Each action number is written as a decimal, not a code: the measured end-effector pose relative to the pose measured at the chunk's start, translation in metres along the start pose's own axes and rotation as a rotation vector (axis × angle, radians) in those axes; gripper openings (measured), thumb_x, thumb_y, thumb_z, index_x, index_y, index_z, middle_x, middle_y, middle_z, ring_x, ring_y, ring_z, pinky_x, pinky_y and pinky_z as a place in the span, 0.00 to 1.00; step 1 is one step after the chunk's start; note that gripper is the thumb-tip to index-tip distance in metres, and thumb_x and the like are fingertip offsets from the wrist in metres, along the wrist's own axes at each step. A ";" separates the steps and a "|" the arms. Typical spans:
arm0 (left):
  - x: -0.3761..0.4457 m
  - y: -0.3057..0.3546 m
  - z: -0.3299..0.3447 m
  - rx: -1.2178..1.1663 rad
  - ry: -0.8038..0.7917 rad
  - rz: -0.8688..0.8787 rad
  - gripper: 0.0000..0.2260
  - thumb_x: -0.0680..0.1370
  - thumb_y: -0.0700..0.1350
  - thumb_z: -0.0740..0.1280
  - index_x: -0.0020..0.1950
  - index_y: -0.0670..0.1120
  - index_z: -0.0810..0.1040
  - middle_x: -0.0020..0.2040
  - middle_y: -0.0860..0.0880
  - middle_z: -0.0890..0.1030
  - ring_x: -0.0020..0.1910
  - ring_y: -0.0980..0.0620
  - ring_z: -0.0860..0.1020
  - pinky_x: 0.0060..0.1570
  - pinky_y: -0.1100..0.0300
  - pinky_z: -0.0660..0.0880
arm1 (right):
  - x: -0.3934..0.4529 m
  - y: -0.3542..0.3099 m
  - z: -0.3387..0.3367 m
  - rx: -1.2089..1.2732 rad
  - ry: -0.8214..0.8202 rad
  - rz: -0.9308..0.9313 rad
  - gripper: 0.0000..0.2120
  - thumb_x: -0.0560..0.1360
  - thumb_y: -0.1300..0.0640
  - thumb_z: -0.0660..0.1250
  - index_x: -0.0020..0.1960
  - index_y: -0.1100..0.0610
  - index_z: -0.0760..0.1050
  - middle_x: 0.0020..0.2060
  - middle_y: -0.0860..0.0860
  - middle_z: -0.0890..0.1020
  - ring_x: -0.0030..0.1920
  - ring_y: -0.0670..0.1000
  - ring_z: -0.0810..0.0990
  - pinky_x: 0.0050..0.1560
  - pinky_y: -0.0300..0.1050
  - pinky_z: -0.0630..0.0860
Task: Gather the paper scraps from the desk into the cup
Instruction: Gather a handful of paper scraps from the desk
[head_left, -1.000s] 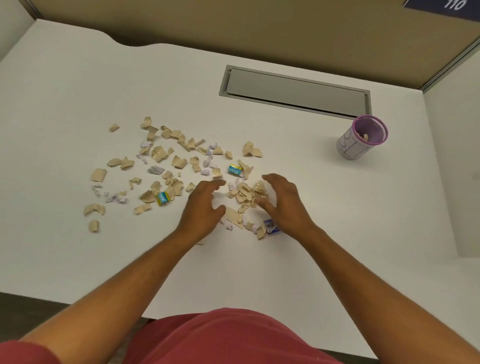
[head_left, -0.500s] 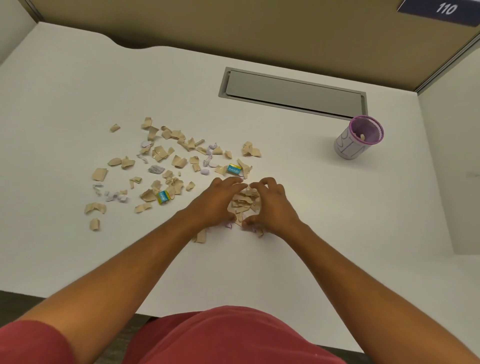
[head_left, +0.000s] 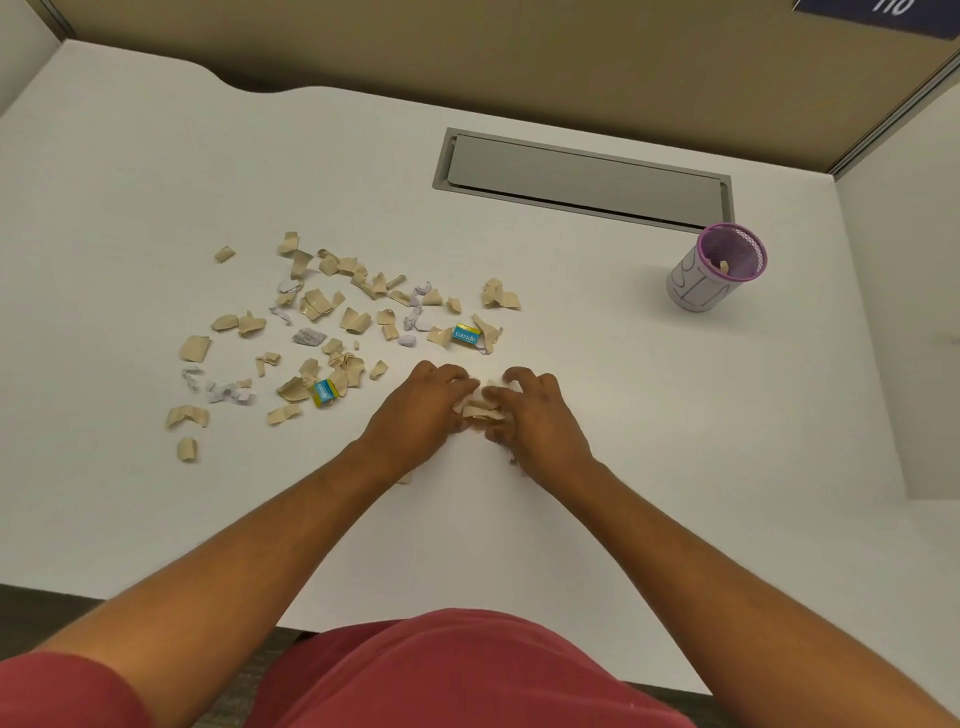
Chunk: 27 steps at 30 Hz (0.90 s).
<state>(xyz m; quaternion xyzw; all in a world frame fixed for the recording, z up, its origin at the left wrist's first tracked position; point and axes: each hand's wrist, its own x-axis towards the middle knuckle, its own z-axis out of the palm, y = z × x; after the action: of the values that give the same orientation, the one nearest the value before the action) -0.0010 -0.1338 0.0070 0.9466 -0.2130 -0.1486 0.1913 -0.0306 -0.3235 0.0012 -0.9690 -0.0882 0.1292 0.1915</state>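
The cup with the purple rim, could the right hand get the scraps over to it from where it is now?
Probably yes. The desk between the right hand and the cup is bare, and the cup stands upright with its mouth open.

Grey recessed cable flap (head_left: 584, 179), tan partition (head_left: 467, 57), blue sign (head_left: 893, 13)

The person wears a red short-sleeved shirt (head_left: 467, 670); its sleeve (head_left: 62, 691) shows at the lower left corner. Both forearms are bare, and neither the left hand (head_left: 415, 410) nor the right hand (head_left: 540, 415) has rings, watch or gloves.
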 end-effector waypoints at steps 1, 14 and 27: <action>-0.001 0.001 0.001 0.022 0.018 0.018 0.20 0.82 0.46 0.70 0.75 0.48 0.76 0.72 0.49 0.77 0.66 0.45 0.72 0.59 0.53 0.74 | -0.001 -0.001 0.000 -0.017 0.000 -0.016 0.18 0.77 0.57 0.71 0.67 0.49 0.78 0.70 0.50 0.71 0.65 0.56 0.69 0.56 0.52 0.78; 0.004 0.020 0.004 -0.252 0.230 -0.163 0.09 0.81 0.44 0.72 0.59 0.44 0.88 0.55 0.46 0.89 0.53 0.49 0.85 0.54 0.64 0.72 | 0.003 0.010 0.006 0.258 0.159 0.099 0.10 0.70 0.66 0.68 0.46 0.57 0.86 0.46 0.51 0.86 0.47 0.50 0.82 0.49 0.45 0.79; 0.074 0.087 -0.020 -1.517 0.072 -0.610 0.05 0.75 0.32 0.76 0.49 0.39 0.87 0.50 0.42 0.89 0.43 0.48 0.88 0.44 0.62 0.84 | -0.003 0.089 -0.075 1.899 0.277 0.644 0.10 0.72 0.71 0.74 0.54 0.66 0.83 0.51 0.60 0.88 0.50 0.56 0.88 0.49 0.41 0.84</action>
<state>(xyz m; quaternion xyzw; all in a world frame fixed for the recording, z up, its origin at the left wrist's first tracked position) 0.0403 -0.2351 0.0464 0.5801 0.2189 -0.2672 0.7377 -0.0011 -0.4312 0.0337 -0.4001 0.3397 0.0777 0.8476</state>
